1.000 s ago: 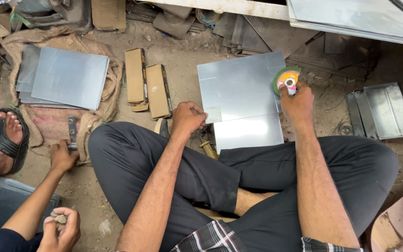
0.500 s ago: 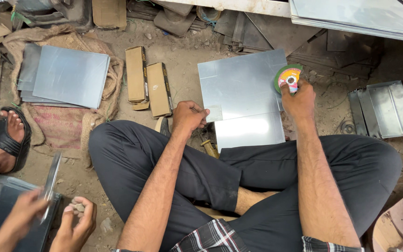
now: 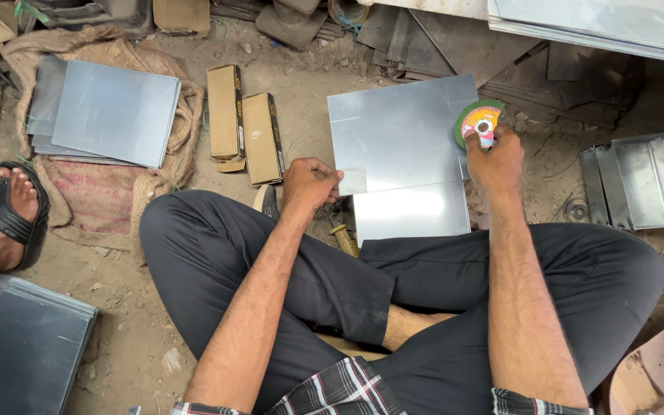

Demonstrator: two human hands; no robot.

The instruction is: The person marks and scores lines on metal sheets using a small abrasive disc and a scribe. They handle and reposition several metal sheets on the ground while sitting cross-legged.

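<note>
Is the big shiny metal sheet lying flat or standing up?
Lying flat. The metal sheet rests spread out on the dirt floor, with the left hand on its edge and the right hand holding a round disc at its side.

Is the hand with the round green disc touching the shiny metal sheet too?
Cannot tell. In the head view the right hand holds the green disc at the metal sheet edge, overlapping it, but from above, contact or a gap is unclear.

Two brown cardboard boxes (image 3: 251, 131) lie beside stacked metal sheets (image 3: 109, 115) on burlap sacking (image 3: 117, 192).
</note>
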